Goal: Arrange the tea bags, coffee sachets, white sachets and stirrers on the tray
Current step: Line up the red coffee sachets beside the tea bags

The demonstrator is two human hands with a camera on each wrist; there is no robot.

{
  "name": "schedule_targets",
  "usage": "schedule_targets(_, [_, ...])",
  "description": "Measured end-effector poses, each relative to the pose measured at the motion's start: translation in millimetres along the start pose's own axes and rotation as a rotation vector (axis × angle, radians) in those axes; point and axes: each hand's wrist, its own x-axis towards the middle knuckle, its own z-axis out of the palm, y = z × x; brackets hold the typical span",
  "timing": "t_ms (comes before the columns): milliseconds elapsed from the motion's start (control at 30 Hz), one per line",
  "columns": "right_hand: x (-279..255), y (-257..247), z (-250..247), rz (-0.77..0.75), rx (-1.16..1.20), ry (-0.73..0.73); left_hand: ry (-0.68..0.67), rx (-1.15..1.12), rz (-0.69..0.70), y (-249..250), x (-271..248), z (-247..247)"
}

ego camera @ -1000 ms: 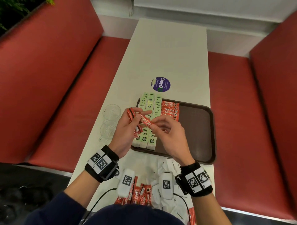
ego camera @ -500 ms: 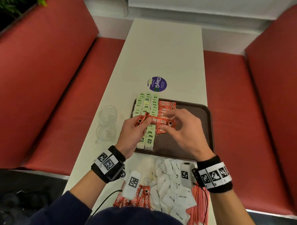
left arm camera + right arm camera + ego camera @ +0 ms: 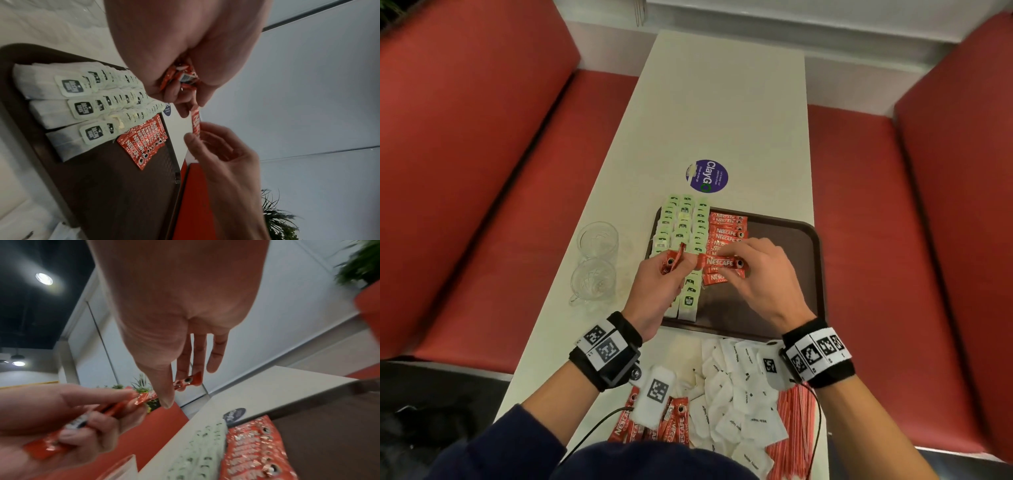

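Since the earlier frame both hands sit slightly nearer the tray's near edge, and the sachet between them lies more level. Right hand (image 3: 760, 277) pinches one red Nescafé coffee sachet (image 3: 720, 262) between thumb and fingers, flat above the rectangular dark brown plastic tray (image 3: 784, 274); the sachet's left end meets the left hand. Left hand (image 3: 659, 287) has its fingers curled round a small bundle of red coffee sachets (image 3: 671, 263), held over the tray's left edge.

On the tray, three columns of pale green tea bags (image 3: 683, 236) run from the far left corner towards the near edge, overhanging the far edge a little. Just beside them, to their right, is a column of overlapping red coffee sachets (image 3: 726, 228), starting at the far edge and ending under the right hand. Bare tray floor lies right of this column.

On the long white table (image 3: 722, 102), beyond the tray's near edge, lie loose red coffee sachets (image 3: 678, 425), a heap of white paper sachets (image 3: 739, 394) and red-and-white striped stirrers (image 3: 791, 428) at the near right corner. Two clear glass cups (image 3: 595, 260) stand by the left edge, and a round purple sticker (image 3: 707, 175) sits beyond the tray's far edge.
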Motion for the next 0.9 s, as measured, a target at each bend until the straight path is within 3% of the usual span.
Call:
schedule_targets(133, [7.4,28.8,25.5,0.095,-0.168,-0.189,0.047,0.002,-0.018,-3.3,-2.7,-7.4])
schedule_targets(267, [7.9,37.3,55.4,0.087,-0.247,-0.340,0.016,-0.010,-0.036,-9.1,-12.4,-17.3])
schedule_targets(567, [10.6,44.4,68.9,0.144,-0.217,-0.324,0.011,-0.012,-0.078,-20.0,-26.0,-45.5])
schedule_targets(900, [7.2,38.0,82.3,0.191,-0.236,-0.271,-0.022,-0.021,-0.084,-15.2,-27.7,-42.7])
